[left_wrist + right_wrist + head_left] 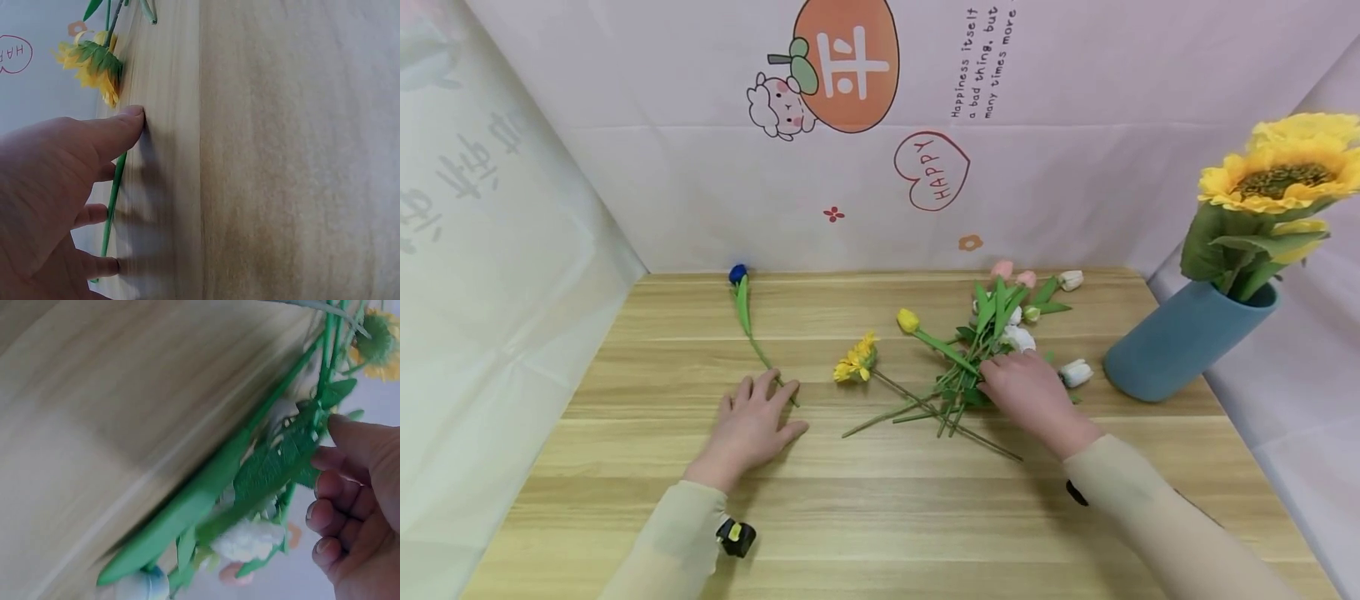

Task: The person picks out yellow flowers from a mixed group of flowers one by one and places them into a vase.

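Note:
A blue tulip (738,273) lies on the left of the table, its green stem (116,187) running under the spread fingertips of my left hand (751,429). The thumb of that hand stands apart from the stem. Over a loose pile of artificial flowers, my right hand (1030,396) pinches the green stem or leaf of a yellow tulip (908,320) between thumb and forefinger. White flowers (1018,337), pink tulips (1002,269) and a white tulip (1077,372) lie about this hand. A yellow daisy-like flower (856,360) rests between both hands, its stem crossing the others.
At the right stands a blue vase (1187,342), tilted in this view, holding sunflowers (1281,179). The wooden table (850,517) meets a printed white cloth (700,192) at the back, with white cloth at both sides too.

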`<state>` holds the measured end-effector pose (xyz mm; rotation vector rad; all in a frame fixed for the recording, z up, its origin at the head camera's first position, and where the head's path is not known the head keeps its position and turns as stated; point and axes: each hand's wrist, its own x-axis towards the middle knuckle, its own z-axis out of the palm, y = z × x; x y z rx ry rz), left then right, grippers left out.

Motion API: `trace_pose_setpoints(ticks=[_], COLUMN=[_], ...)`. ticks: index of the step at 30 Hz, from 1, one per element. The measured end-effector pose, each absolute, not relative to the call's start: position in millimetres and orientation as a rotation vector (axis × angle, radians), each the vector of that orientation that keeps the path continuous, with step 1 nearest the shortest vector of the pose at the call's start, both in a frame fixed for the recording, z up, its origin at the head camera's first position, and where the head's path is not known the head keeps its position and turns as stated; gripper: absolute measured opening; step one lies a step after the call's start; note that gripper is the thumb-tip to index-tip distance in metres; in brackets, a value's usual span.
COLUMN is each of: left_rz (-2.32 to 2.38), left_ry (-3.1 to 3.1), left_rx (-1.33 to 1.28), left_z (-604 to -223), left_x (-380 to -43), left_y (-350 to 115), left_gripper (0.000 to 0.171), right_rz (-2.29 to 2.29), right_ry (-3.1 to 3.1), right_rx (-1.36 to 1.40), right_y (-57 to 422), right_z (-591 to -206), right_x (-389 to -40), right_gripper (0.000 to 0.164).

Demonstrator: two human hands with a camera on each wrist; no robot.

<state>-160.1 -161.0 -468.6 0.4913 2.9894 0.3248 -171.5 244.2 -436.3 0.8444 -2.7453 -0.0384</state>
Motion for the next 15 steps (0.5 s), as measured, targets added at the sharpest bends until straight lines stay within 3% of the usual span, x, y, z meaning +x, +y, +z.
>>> trace_pose_setpoints(ticks=[7, 11, 15], left_rz=[0.303, 0.312, 0.324], left_ry=[2.957, 2.950, 2.957], left_rx=[0.508, 0.507, 0.515], left_z=[-468, -469, -469], left_x=[-160, -160, -160], left_y=[-162, -163, -164], left_gripper=[0.074, 0.077, 0.077], right_rz=[0.044, 0.110, 0.084], right_ry=[-2.882, -2.833, -2.577], right_rx=[0.676, 0.568, 0.630], right_y=[241, 249, 262], right_z=[-441, -425, -400], right_x=[-173, -168, -165], right_gripper=[0.011, 0.009, 0.009])
